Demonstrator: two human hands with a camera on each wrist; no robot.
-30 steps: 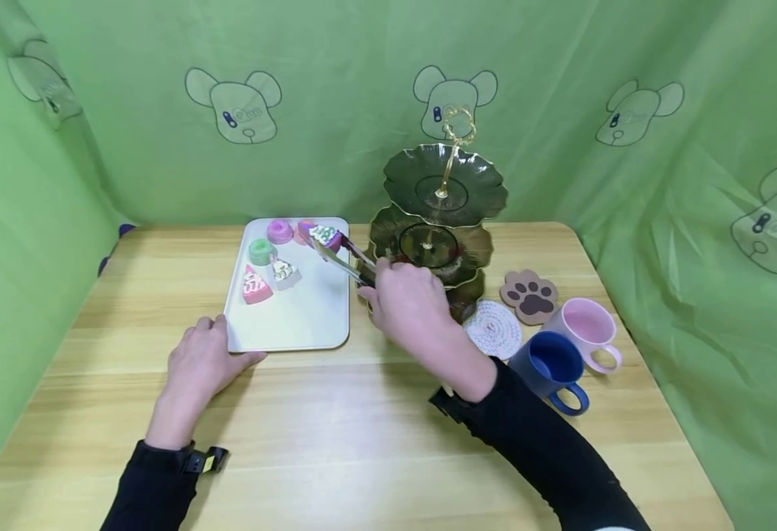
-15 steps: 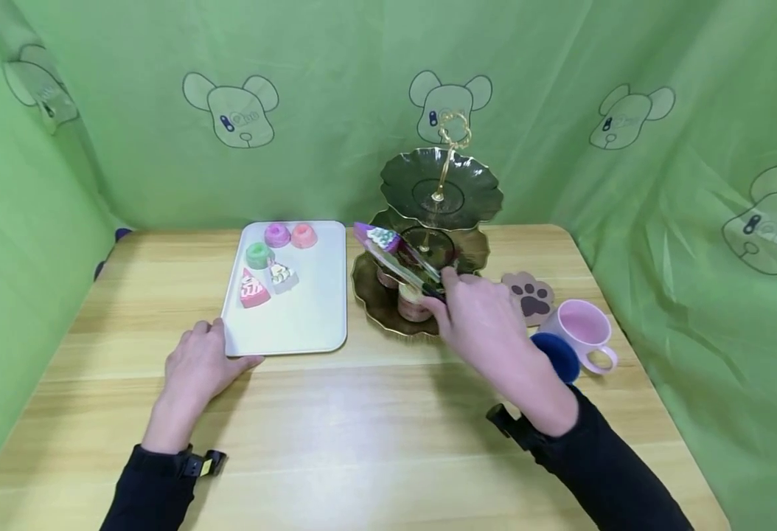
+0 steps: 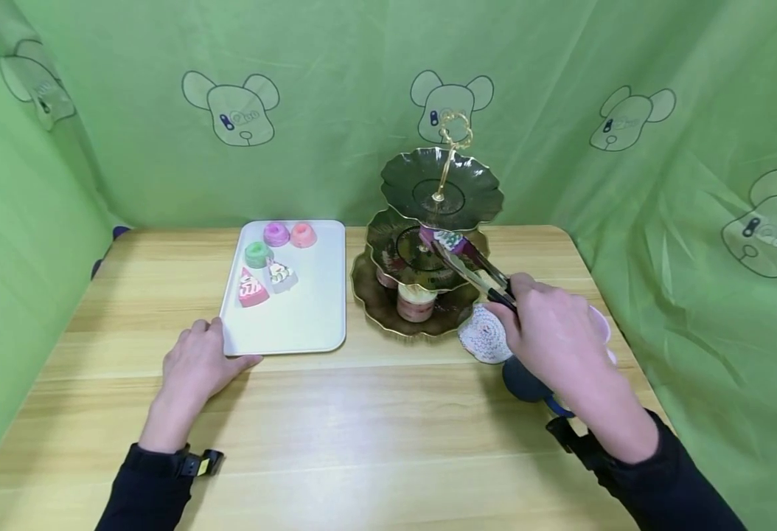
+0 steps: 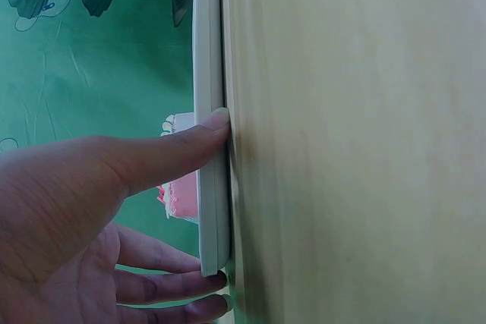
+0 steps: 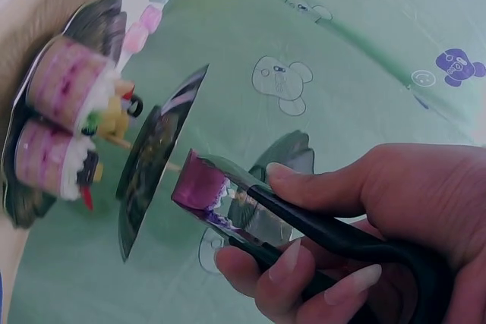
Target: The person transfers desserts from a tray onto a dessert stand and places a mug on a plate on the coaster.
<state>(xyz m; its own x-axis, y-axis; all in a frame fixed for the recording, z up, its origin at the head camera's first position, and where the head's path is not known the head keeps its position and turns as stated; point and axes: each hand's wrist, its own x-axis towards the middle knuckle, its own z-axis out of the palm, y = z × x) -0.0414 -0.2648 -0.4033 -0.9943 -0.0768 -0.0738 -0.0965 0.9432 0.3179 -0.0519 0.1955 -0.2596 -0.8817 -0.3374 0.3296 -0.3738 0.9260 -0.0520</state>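
My right hand (image 3: pixel 554 324) grips a pair of black-handled tongs (image 5: pixel 326 233). Between the tong tips is a purple toy cake slice (image 5: pixel 201 182) with white-and-green topping, close over the middle tier (image 3: pixel 395 251) of a dark, gold-rimmed three-tier cake stand and below its top plate (image 3: pixel 408 177). My left hand (image 3: pixel 196 365) holds the near left corner of a white tray (image 3: pixel 302 328), thumb along the front edge, fingers around the side. On the tray lie a pink cake slice (image 3: pixel 252 288), a white slice (image 3: pixel 281 274) and green, purple and pink ring-shaped sweets (image 3: pixel 303 235).
Layered cake cups (image 5: pixel 72 85) stand on the stand's bottom tier (image 3: pixel 378 306). Right of the stand lies a round woven coaster (image 3: pixel 483 335). A blue mug (image 3: pixel 524 380) and a pink mug (image 3: pixel 602 324) are partly hidden behind my right hand and forearm. Green cloth (image 3: pixel 335 110) surrounds the table.
My right hand has carried the purple cake slice in the tongs rightward from above the tray to the stand's middle tier. The left hand has stayed at the tray corner.
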